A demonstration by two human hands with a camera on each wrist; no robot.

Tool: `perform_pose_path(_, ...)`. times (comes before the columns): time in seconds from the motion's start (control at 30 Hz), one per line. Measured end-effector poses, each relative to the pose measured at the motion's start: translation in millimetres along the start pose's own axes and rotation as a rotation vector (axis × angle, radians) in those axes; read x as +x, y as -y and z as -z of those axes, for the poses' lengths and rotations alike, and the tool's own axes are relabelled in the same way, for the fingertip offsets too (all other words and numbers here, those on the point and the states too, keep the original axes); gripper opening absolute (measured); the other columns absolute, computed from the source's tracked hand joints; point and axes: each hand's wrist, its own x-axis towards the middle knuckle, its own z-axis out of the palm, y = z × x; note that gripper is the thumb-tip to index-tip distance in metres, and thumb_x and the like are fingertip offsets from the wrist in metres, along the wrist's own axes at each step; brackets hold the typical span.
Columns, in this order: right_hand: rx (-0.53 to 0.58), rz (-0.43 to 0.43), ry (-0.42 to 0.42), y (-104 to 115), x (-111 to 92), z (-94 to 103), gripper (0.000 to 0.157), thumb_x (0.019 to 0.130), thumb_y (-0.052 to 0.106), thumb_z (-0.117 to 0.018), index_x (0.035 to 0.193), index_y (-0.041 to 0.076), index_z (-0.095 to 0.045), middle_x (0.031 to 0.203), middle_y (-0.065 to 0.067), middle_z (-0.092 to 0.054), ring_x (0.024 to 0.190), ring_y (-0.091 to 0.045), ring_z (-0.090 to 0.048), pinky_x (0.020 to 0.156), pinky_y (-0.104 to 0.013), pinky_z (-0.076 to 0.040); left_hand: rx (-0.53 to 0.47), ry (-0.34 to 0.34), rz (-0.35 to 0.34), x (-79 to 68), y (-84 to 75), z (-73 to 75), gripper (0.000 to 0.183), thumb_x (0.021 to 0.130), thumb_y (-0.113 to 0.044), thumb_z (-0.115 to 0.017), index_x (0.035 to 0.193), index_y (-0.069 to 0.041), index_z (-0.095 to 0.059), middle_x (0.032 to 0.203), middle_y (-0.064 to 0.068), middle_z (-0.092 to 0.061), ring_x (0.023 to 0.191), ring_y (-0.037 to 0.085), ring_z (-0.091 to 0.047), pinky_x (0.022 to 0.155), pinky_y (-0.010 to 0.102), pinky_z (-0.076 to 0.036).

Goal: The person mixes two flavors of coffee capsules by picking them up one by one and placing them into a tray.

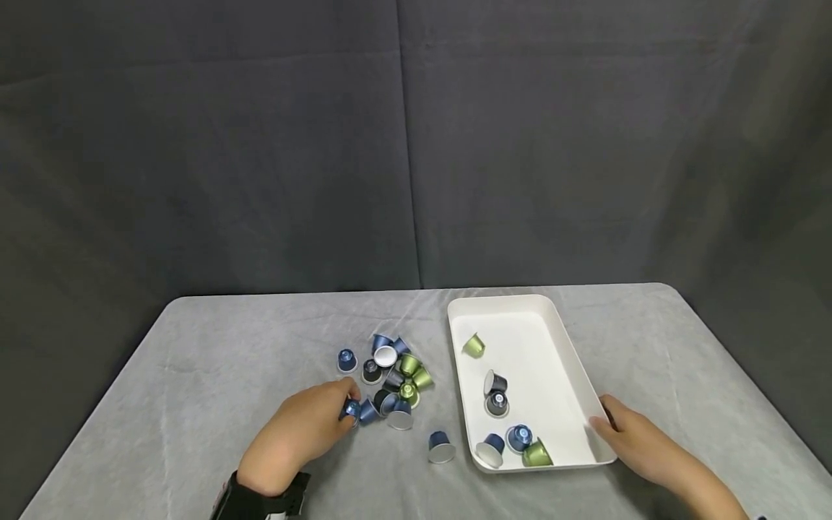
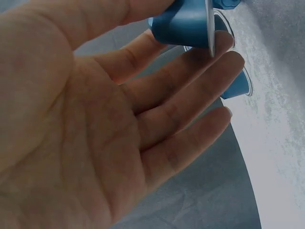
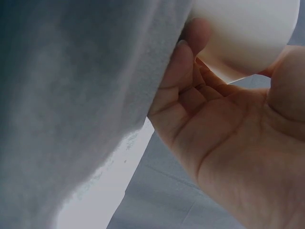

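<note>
My left hand pinches a blue coffee capsule between thumb and fingers, at the near left side of a loose cluster of capsules. Its other fingers are extended in the left wrist view. Around it lie more blue capsules, green capsules and dark capsules. On the right, my right hand grips the near right corner of a white tray, thumb at the rim and fingers under it. Green, blue and dark capsules lie in the tray, including a green capsule near its front wall.
A single blue capsule with a silver rim lies between the cluster and the tray. Another blue capsule stands at the cluster's far left. Grey cloth covers the table, and a dark curtain hangs behind it.
</note>
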Motion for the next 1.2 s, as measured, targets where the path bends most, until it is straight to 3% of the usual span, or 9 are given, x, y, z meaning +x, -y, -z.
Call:
perform_pose_path(0.23, 0.002, 0.009, -0.010, 0.1, -0.3, -0.8, 0.028, 0.102, 0.016, -0.053, 0.119, -0.007, -0.051, 0.108, -0.018, -0.063, 0.092, -0.024, -0.056, 0.075, -0.042, -0.048, 0.008, -0.027, -0.018, -0.2, -2.4, 1.9, 0.021, 0.086, -0.013, -0.076, 0.105, -0.016, -0.066, 0.099, -0.001, -0.068, 0.081, 0.014, -0.059, 0.072, 0.044, -0.050)
perform_pose_path(0.47, 0.001, 0.012, -0.011, 0.3, -0.9, 0.0, 0.027, 0.103, 0.016, -0.053, 0.118, -0.006, -0.052, 0.108, -0.018, -0.063, 0.092, -0.024, -0.056, 0.075, -0.042, -0.048, 0.000, -0.050, -0.048, 1.3, -6.7, 3.0, 0.027, 0.087, -0.016, -0.077, 0.113, -0.016, -0.068, 0.116, 0.004, -0.069, 0.102, 0.025, -0.066, 0.080, 0.048, -0.053)
perform_pose_path(0.6, -0.002, 0.008, -0.013, 0.6, -0.8, -0.2, 0.027, 0.102, 0.016, -0.053, 0.119, -0.007, -0.052, 0.109, -0.019, -0.063, 0.093, -0.025, -0.057, 0.076, -0.043, -0.048, -0.011, -0.066, -0.080, 3.5, -8.8, 1.4, 0.030, 0.088, -0.018, -0.077, 0.116, -0.014, -0.068, 0.116, 0.003, -0.069, 0.104, 0.025, -0.066, 0.082, 0.047, -0.053)
perform_pose_path(0.77, 0.000, 0.005, -0.015, 0.8, -1.2, -0.8, 0.028, 0.102, 0.015, -0.053, 0.120, -0.007, -0.052, 0.112, -0.020, -0.063, 0.095, -0.026, -0.058, 0.078, -0.044, -0.049, -0.030, -0.111, -0.146, 7.2, -13.5, -5.2, 0.031, 0.088, -0.017, -0.076, 0.117, -0.011, -0.068, 0.118, 0.005, -0.068, 0.108, 0.027, -0.065, 0.086, 0.048, -0.052)
perform_pose_path(1.03, 0.016, 0.007, -0.022, 0.2, -2.9, -1.0, 0.026, 0.102, 0.015, -0.053, 0.118, -0.005, -0.053, 0.110, -0.016, -0.063, 0.092, -0.023, -0.056, 0.076, -0.041, -0.048, 0.006, -0.207, -0.344, 15.2, -21.6, -19.1, 0.030, 0.088, -0.019, -0.077, 0.115, -0.012, -0.069, 0.118, 0.004, -0.068, 0.111, 0.024, -0.064, 0.092, 0.043, -0.050)
perform_pose_path(1.2, 0.016, 0.010, -0.026, 0.2, -2.9, -0.8, 0.026, 0.102, 0.017, -0.054, 0.118, -0.004, -0.054, 0.107, -0.014, -0.064, 0.090, -0.022, -0.055, 0.074, -0.039, -0.047, 0.019, -0.213, -0.380, 17.2, -28.7, -22.9, 0.031, 0.089, -0.024, -0.075, 0.117, -0.015, -0.068, 0.119, 0.000, -0.068, 0.111, 0.020, -0.063, 0.095, 0.041, -0.049)
